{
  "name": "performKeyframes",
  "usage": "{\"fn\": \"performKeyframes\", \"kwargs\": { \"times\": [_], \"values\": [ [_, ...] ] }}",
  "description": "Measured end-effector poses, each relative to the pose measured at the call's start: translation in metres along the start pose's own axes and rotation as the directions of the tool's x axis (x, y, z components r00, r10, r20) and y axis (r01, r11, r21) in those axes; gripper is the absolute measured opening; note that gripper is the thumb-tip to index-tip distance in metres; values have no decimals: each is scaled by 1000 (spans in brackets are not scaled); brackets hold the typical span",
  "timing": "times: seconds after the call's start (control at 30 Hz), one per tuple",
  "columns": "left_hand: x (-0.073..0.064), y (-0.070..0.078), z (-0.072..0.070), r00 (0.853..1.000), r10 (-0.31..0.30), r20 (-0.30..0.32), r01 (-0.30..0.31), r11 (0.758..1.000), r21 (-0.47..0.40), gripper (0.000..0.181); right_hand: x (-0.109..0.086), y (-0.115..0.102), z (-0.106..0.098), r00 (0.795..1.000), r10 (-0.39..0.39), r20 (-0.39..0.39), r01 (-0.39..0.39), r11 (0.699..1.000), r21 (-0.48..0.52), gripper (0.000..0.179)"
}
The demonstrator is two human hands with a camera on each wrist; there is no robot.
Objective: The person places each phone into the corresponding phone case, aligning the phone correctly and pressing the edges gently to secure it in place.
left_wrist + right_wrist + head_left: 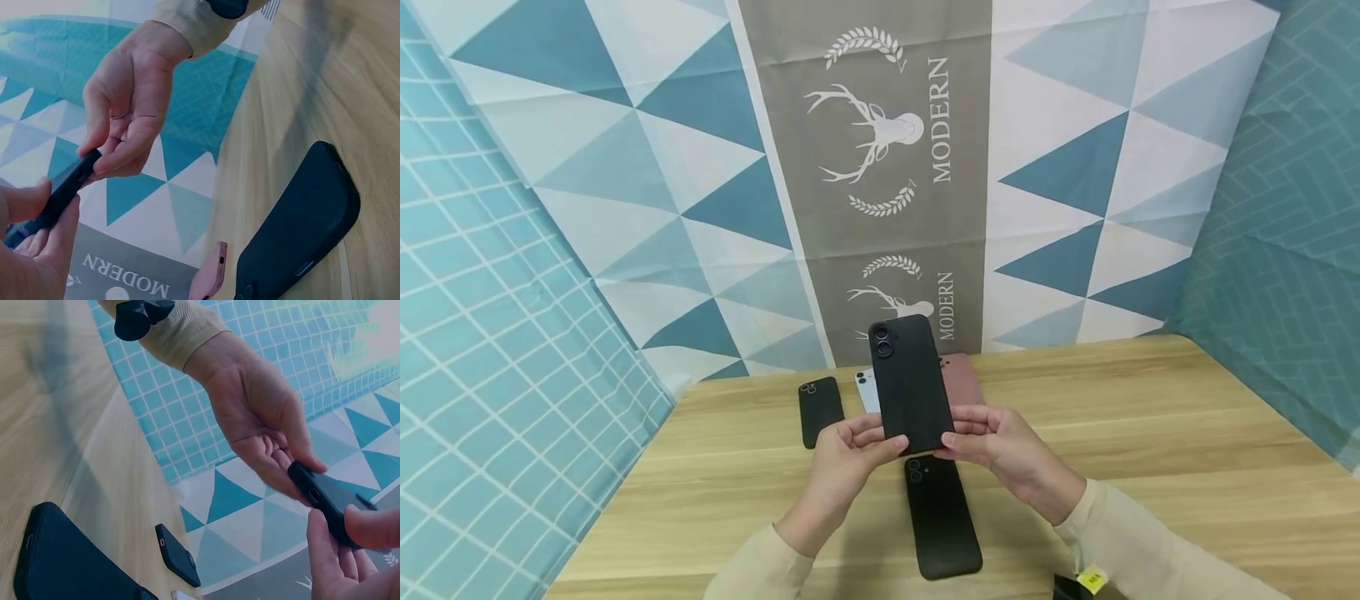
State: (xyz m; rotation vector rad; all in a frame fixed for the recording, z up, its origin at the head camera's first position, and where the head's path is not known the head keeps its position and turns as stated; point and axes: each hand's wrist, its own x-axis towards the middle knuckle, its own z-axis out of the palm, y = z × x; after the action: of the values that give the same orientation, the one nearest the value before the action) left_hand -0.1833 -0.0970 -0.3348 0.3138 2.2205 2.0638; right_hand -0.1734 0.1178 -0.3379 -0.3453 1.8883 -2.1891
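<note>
Held black phone: this black phone point(913, 387) stands between your two sets of fingers, raised off the table, its back towards you and leaning slightly; its pair of camera lenses point(882, 340) sits at the end farthest from your fingertips.
Left fingers: your left hand point(842, 471) pinches the phone's lower left edge, thumb laid on the back, fingers behind, with only the phone's thickness between them.
Right fingers: your right hand point(1011, 454) pinches the lower right edge in the same way, its thumb at the corner and its fingers behind the edge, with the same narrow gap.
Black phone below: a second black phone point(943, 517) lies on the table beneath and nearer you than your thumbs, camera end towards your fingertips.
Small black phone: this one point(821, 411) lies beyond your left fingers and to their left, lenses up.
Pale phone: it point(868, 390) lies just past your left fingertips, partly hidden by the one you hold.
Pink phone: it point(962, 380) lies past your right fingers, also partly covered.
Yellow label: it point(1092, 580) sits on a dark object, cut off by the lower edge, on your side of the right fingers, near your sleeve point(1120, 533).
Wooden table: its surface point(1150, 433) spreads below and around your fingers.
Patterned cloth: it point(1060, 125) hangs upright beyond your fingertips, lettered MODERN.
</note>
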Motion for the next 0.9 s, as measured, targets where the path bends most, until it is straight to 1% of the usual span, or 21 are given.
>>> {"fn": "performKeyframes", "kwargs": {
  "times": [0.17,0.33,0.47,0.63,0.73,0.83,0.9],
  "values": [
    [0,0,1,999,-35,18,36,998,-44,37,-1,-3,-3,1000,22,10,-21,998,-64,64],
    [-2,-3,3,998,-59,19,60,995,-77,37,-1,-6,-3,999,38,4,-37,992,-125,67],
    [-3,-6,4,998,-52,40,55,996,-73,37,0,-7,-1,999,42,1,-42,991,-125,67],
    [-3,-6,4,998,-34,47,37,998,-47,36,2,-9,0,1000,25,-10,-26,994,-106,60],
    [-3,-3,3,997,-42,63,44,999,-31,35,1,-8,1,999,25,-23,-27,995,-92,56],
    [-3,-1,2,994,-67,87,69,997,-18,34,0,-7,1,999,28,-26,-30,996,-88,55],
    [-4,-1,1,993,-78,88,78,997,-4,36,-2,-6,2,999,31,-24,-33,995,-92,55]
  ]
}}
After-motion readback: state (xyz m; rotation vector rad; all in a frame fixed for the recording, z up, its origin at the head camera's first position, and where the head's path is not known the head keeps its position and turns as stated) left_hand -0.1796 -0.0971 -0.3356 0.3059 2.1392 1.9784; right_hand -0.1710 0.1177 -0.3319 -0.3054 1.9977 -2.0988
